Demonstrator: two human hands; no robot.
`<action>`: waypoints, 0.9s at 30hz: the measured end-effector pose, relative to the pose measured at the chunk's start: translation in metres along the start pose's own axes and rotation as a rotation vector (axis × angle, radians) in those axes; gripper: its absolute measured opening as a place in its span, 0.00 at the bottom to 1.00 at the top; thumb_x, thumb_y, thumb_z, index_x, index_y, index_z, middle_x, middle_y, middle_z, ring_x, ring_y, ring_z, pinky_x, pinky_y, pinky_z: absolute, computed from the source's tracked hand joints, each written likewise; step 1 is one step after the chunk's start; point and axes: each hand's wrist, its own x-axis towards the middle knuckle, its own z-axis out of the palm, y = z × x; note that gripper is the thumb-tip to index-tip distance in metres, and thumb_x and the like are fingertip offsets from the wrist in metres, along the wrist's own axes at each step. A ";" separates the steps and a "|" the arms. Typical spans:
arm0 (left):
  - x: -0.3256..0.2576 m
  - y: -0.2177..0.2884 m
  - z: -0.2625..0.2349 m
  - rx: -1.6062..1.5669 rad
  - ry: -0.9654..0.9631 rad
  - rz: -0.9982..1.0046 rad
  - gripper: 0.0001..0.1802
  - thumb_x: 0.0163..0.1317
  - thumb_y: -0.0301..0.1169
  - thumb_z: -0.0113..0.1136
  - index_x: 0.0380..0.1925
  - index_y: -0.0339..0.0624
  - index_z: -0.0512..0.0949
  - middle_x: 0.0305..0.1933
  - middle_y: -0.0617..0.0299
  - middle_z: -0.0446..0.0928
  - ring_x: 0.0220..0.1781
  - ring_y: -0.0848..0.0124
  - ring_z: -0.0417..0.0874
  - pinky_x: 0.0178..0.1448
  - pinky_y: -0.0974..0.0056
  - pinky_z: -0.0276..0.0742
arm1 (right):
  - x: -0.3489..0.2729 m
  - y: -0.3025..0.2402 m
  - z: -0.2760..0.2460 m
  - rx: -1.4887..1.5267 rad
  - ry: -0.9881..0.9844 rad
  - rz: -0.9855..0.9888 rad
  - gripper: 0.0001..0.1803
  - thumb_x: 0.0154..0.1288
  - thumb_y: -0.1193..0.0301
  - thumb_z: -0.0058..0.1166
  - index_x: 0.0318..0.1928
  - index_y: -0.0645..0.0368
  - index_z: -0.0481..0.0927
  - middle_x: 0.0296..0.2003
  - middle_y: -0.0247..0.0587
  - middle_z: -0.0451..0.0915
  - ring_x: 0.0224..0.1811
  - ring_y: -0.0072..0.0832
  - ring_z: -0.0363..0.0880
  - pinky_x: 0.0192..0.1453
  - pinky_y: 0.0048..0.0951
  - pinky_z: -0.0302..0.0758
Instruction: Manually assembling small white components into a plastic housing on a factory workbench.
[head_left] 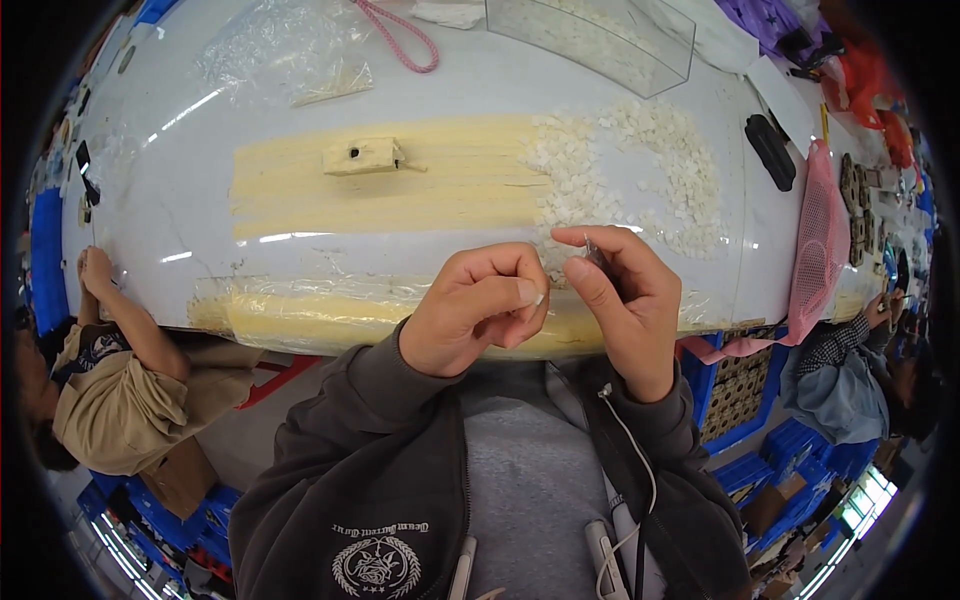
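Note:
Over the table's near edge, my left hand (480,305) is closed, with a small white chip (539,299) pinched between thumb and finger. Just to its right, my right hand (635,305) grips a small, thin dark metal piece (597,257) between thumb and fingers; its exact kind is unclear. Beyond my hands, many loose white chips (690,190) are scattered on the table. They border a broad patch of pale yellow strips (460,205) stuck to the surface. On those strips sits a small cream block (365,156) with a dark hole.
A clear bin (640,75) with white chips stands at the back. Nearby lie a pink cord (425,62) and clear plastic bags (270,50). Rightward are a black oblong object (769,153) and a pink mesh bag (822,235). People (140,400) sit on both sides.

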 end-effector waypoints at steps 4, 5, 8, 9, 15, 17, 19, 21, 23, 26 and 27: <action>-0.013 0.000 -0.009 -0.232 -0.100 -0.017 0.05 0.50 0.23 0.43 0.19 0.42 0.62 0.18 0.57 0.66 0.14 0.79 0.54 0.17 0.78 0.50 | 0.008 0.013 0.004 -0.440 0.136 -0.124 0.08 0.51 0.78 0.52 0.34 0.62 0.76 0.23 0.31 0.69 0.21 0.17 0.60 0.25 0.15 0.58; -0.013 -0.001 -0.009 -0.234 -0.105 -0.014 0.05 0.50 0.23 0.43 0.19 0.42 0.62 0.18 0.57 0.66 0.14 0.79 0.54 0.17 0.78 0.50 | 0.011 0.013 0.003 -0.446 0.136 -0.128 0.08 0.51 0.78 0.52 0.34 0.62 0.76 0.23 0.31 0.69 0.21 0.17 0.60 0.25 0.15 0.58; -0.012 -0.006 -0.011 -0.219 -0.108 0.007 0.06 0.50 0.23 0.42 0.19 0.44 0.60 0.18 0.56 0.66 0.14 0.79 0.53 0.17 0.77 0.49 | 0.022 0.012 0.002 -0.713 0.103 -0.272 0.06 0.48 0.79 0.54 0.30 0.61 0.76 0.22 0.31 0.70 0.19 0.18 0.61 0.23 0.16 0.58; -0.010 -0.006 -0.011 -0.214 -0.107 0.015 0.06 0.50 0.23 0.42 0.19 0.44 0.59 0.17 0.56 0.65 0.14 0.79 0.52 0.17 0.77 0.49 | 0.024 0.011 0.002 -0.800 0.090 -0.320 0.05 0.47 0.79 0.54 0.29 0.60 0.76 0.21 0.31 0.70 0.18 0.19 0.61 0.22 0.17 0.59; -0.002 0.001 -0.009 -0.224 -0.056 -0.006 0.05 0.52 0.25 0.42 0.20 0.44 0.60 0.15 0.60 0.63 0.15 0.80 0.51 0.16 0.77 0.46 | 0.043 0.007 -0.003 -1.036 0.040 -0.442 0.05 0.44 0.80 0.55 0.25 0.59 0.75 0.20 0.30 0.70 0.16 0.20 0.60 0.21 0.17 0.58; -0.003 0.001 -0.010 -0.207 -0.033 -0.026 0.04 0.54 0.26 0.42 0.22 0.43 0.61 0.15 0.61 0.62 0.15 0.80 0.51 0.16 0.77 0.46 | 0.047 0.008 0.000 -1.056 0.054 -0.453 0.05 0.43 0.80 0.55 0.25 0.60 0.75 0.18 0.29 0.68 0.16 0.19 0.59 0.21 0.17 0.57; -0.003 0.002 -0.009 -0.188 -0.015 -0.048 0.03 0.56 0.27 0.42 0.24 0.42 0.62 0.14 0.63 0.60 0.15 0.80 0.51 0.16 0.77 0.46 | 0.048 0.008 0.001 -1.078 0.073 -0.464 0.06 0.42 0.80 0.55 0.25 0.60 0.75 0.16 0.29 0.65 0.15 0.18 0.58 0.20 0.17 0.56; 0.000 0.004 -0.006 -0.168 -0.009 -0.064 0.04 0.57 0.27 0.42 0.25 0.42 0.63 0.14 0.64 0.60 0.15 0.80 0.51 0.16 0.77 0.46 | 0.050 0.006 -0.001 -0.970 0.065 -0.430 0.06 0.41 0.80 0.55 0.25 0.60 0.75 0.16 0.29 0.64 0.15 0.17 0.57 0.20 0.17 0.55; 0.003 0.005 -0.001 -0.128 0.010 -0.108 0.05 0.60 0.29 0.41 0.28 0.41 0.64 0.13 0.65 0.60 0.14 0.80 0.51 0.16 0.77 0.46 | 0.051 0.003 -0.004 -0.748 0.050 -0.348 0.06 0.41 0.81 0.55 0.25 0.60 0.76 0.14 0.28 0.62 0.15 0.16 0.55 0.19 0.16 0.53; 0.004 0.001 0.004 -0.127 0.020 -0.102 0.06 0.62 0.30 0.41 0.31 0.40 0.65 0.13 0.65 0.60 0.14 0.81 0.52 0.15 0.78 0.45 | 0.042 -0.003 -0.006 -0.545 0.011 -0.255 0.06 0.40 0.81 0.54 0.24 0.61 0.76 0.13 0.26 0.60 0.15 0.15 0.53 0.19 0.15 0.52; 0.004 -0.001 0.006 -0.143 0.018 -0.073 0.06 0.62 0.31 0.41 0.32 0.40 0.65 0.14 0.65 0.61 0.13 0.81 0.52 0.15 0.78 0.45 | 0.036 -0.007 -0.006 -0.453 -0.016 -0.205 0.06 0.39 0.81 0.54 0.24 0.61 0.76 0.13 0.25 0.59 0.15 0.14 0.52 0.19 0.14 0.51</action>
